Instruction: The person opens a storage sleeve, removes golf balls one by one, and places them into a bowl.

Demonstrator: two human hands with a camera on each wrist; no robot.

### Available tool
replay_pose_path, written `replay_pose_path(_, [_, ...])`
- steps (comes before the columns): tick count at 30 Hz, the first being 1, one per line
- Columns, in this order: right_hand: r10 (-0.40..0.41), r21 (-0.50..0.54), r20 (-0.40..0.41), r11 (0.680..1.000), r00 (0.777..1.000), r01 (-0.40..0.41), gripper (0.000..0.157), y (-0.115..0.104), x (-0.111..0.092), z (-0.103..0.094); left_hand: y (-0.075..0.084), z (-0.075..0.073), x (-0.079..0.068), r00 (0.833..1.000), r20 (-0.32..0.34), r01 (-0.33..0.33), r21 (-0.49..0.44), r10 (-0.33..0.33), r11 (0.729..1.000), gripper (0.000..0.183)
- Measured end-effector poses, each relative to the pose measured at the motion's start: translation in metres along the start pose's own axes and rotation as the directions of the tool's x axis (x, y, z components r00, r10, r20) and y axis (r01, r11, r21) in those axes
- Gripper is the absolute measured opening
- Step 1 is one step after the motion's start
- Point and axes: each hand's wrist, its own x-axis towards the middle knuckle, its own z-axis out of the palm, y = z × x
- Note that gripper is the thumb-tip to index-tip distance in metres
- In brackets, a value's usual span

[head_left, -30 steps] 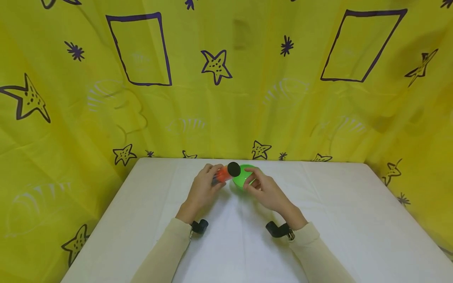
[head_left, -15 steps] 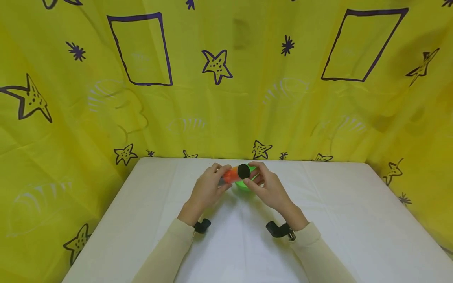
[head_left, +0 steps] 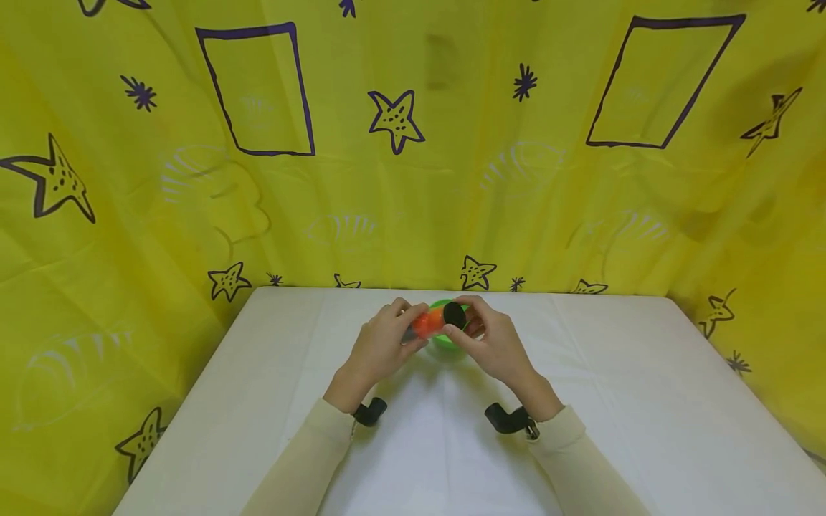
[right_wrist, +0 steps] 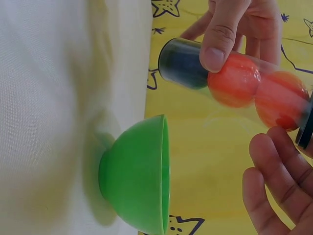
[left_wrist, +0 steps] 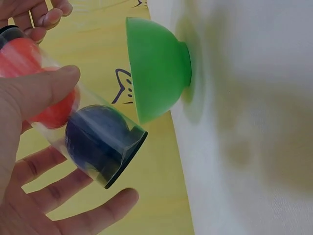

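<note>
The left hand [head_left: 381, 344] pinches a clear plastic tube [right_wrist: 234, 81]; whether the right hand [head_left: 498, 345] grips its round black cap [head_left: 454, 315] is unclear; a slack pinch could drop the tube.

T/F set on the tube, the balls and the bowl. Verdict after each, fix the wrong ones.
1. The left hand holds the clear tube. True.
2. The blue ball sits between the red ones. False: the dark blue ball is at one end, next to the two red balls.
3. The green bowl stands upright on the white table. True.
4. The tube lies inside the bowl. False: it is held in the air, outside it.
5. The right hand is by the tube's black end cap. True.
</note>
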Motion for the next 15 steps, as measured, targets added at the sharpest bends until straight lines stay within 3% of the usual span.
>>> replay_pose_path(11, [-0.008,-0.012,-0.057,1.000,0.998,0.008,0.039,-0.0009,0.0001,-0.0030,-0.0010,0.0001,0.0014,0.998,0.052,-0.012,-0.150,0.020,0.989,0.054])
replay_pose_path(15, [-0.001,0.002,-0.074,1.000,0.997,0.002,0.037,-0.0028,0.0002,-0.0053,-0.0030,0.0019,0.0013,0.999,0.036,-0.024,-0.222,0.033,0.975,0.053])
